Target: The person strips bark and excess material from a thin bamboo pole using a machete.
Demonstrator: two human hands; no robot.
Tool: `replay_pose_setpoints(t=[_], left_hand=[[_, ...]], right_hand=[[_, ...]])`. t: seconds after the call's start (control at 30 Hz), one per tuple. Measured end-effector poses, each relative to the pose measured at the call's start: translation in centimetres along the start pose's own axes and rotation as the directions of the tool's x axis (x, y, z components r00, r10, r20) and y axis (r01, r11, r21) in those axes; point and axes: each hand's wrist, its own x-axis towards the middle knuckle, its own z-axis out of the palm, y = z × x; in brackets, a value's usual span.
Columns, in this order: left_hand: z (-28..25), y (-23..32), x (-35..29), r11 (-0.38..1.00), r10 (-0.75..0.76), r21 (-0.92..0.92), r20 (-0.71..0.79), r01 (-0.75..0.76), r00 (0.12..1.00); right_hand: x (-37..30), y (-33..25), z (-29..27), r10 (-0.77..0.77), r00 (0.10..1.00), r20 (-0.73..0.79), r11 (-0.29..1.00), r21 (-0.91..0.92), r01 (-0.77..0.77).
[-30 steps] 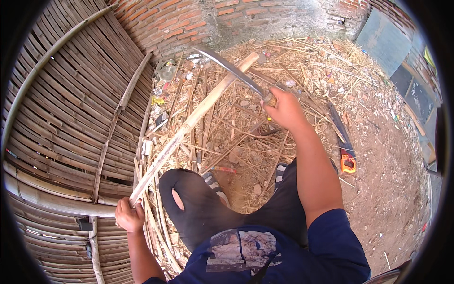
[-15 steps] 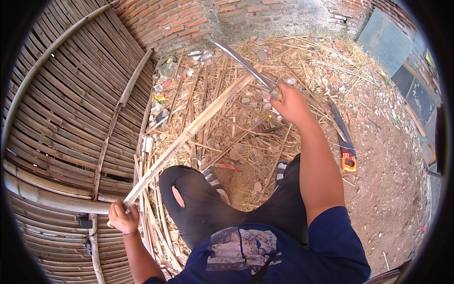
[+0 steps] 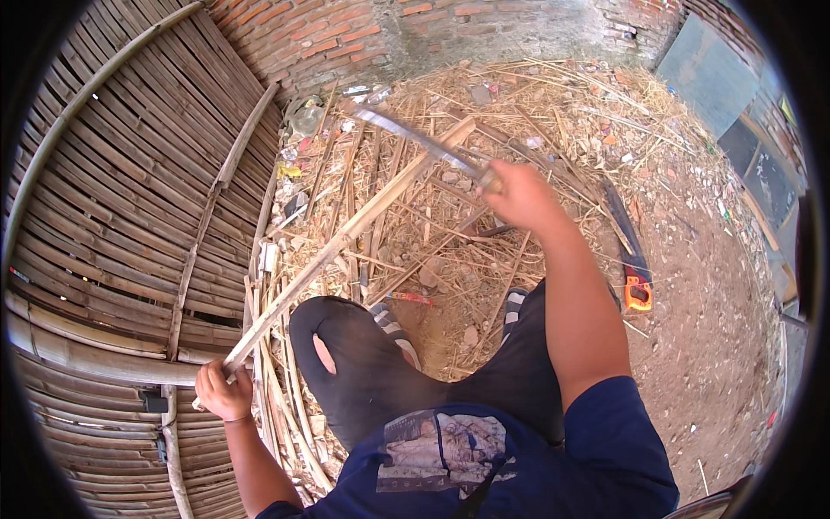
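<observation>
My left hand (image 3: 223, 391) is closed round the near end of a long split bamboo strip (image 3: 346, 235), which slants up and away to the right past my knee. In my right hand (image 3: 521, 197) is the handle of a machete (image 3: 406, 131), gripped with the fingers wrapped round it. Its long blade points to the far left and crosses over the strip near the strip's far end; motion blurs it a little. Whether the blade touches the bamboo I cannot tell.
A handsaw (image 3: 638, 292) with an orange handle lies on the dirt at the right. Loose bamboo strips and straw-like shavings (image 3: 450, 251) cover the ground before my feet. A bamboo slat wall (image 3: 130, 216) stands at the left, a brick wall (image 3: 328, 39) at the back.
The machete has swung to the left and turned flatter across the bamboo strip. My right hand has shifted slightly left, while my left hand keeps its hold almost in place.
</observation>
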Motion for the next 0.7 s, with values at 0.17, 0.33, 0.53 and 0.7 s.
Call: replay_pose_setpoints(t=[0.17,0.33,0.53,0.7], left_hand=[[0.3,0.7,0.2,1.000,0.021,-0.010,-0.017,-0.022,1.000],[0.8,1.4,0.6,0.999,0.035,-0.029,-0.016,-0.035,0.999],[0.5,1.5,1.0,0.999,0.032,-0.004,-0.006,-0.032,0.999],[1.2,1.9,1.2,0.996,-0.056,-0.067,0.067,0.061,0.996]], right_hand=[[-0.4,0.5,0.8,-0.044,0.999,-0.017,0.999,-0.013,0.044],[-1.4,-2.6,3.5,-0.340,0.925,0.168,0.933,-0.065,0.355],[0.2,-1.8,2.7,-0.135,0.985,0.103,0.990,0.057,0.130],[-0.4,-2.0,1.2,-0.001,0.989,0.148,0.948,0.315,-0.047]])
